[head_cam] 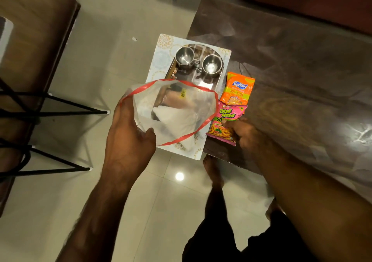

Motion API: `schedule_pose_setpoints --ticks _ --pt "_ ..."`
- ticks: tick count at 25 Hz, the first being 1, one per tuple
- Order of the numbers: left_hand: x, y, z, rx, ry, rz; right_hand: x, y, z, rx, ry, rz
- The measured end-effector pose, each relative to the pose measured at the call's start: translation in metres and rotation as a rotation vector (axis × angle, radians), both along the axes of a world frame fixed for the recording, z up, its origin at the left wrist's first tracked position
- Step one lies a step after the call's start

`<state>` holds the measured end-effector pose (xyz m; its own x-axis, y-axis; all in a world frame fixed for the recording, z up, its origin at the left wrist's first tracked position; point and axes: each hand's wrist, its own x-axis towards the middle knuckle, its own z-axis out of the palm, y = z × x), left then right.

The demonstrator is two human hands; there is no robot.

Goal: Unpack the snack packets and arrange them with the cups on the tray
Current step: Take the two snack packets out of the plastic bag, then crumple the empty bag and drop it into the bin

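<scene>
Between the two hands hangs a clear bag (177,111) with a red rim, its mouth pulled wide open. The left hand (128,133) grips the near-left edge of that rim, thumb on one side of the film and fingers on the other. Something white and something darker with a yellow label lie inside, but through the film I cannot tell what they are.

The right hand (244,134) pinches the lower right corner of a pink packet (226,121), which lies on the dark table (302,70) just right of the bag. Beyond that hand, the top of the pink packet overlaps the lower edge of an orange packet (238,89), which lies flat on the table.

Ahead of the left hand, past the bag, sits a steel tray (209,80) on a patterned mat (161,54) with two steel cups (184,57) (211,64) at its far end. The near part of the tray is hidden under the bag. Both visible packets are still off the tray, so arranging seems hardly begun.

Risks from here:
- The mat overhangs the table's left edge; a push from the bag or a hand could tip tray and cups to the floor.
- The bag hides the tray's near half, so a packet set there blind might land half off the rim.
- Dragging the pink packet could pull the orange one along with it.
- The cups stand close together and look light; a sweeping packet could knock them.
</scene>
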<state>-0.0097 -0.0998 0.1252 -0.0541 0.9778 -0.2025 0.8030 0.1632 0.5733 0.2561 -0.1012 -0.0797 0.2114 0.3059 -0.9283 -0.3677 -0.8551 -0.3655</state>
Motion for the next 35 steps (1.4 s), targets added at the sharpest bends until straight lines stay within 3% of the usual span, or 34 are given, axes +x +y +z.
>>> schedule_pose_setpoints --ticks 6,10,14,18,23,26,28,30,32,35 --pt "-0.001 -0.005 -0.005 -0.01 -0.009 0.006 -0.007 0.006 -0.019 0.014 -0.122 0.076" --pt "0.003 -0.004 0.002 -0.012 -0.093 0.032 0.002 -0.009 0.014 0.099 -0.471 0.348" --pt "0.01 0.001 0.015 -0.058 -0.346 0.114 -0.012 -0.028 0.072 0.472 -0.376 0.514" --pt "0.025 0.004 0.032 -0.099 -0.611 0.147 -0.034 -0.023 0.141 0.681 -0.073 0.541" --pt "0.06 -0.003 0.051 -0.398 -0.668 -0.074 -0.047 -0.011 0.205 0.897 -0.367 0.794" --pt "0.082 -0.005 0.057 -0.303 -0.661 -0.149 -0.04 -0.015 0.223 0.967 -0.538 0.753" --pt "0.092 -0.004 0.053 -0.199 -0.671 -0.081 -0.03 -0.019 0.233 0.947 -0.477 0.727" --pt "0.097 0.0 0.047 -0.223 -0.774 0.1 -0.021 -0.027 0.245 0.898 -0.371 0.774" --pt "0.101 0.004 0.043 -0.265 -0.871 0.252 -0.007 -0.039 0.254 0.898 -0.552 0.823" --pt "0.108 0.01 0.042 -0.256 -0.963 0.341 0.025 -0.051 0.265 0.779 -1.109 0.811"
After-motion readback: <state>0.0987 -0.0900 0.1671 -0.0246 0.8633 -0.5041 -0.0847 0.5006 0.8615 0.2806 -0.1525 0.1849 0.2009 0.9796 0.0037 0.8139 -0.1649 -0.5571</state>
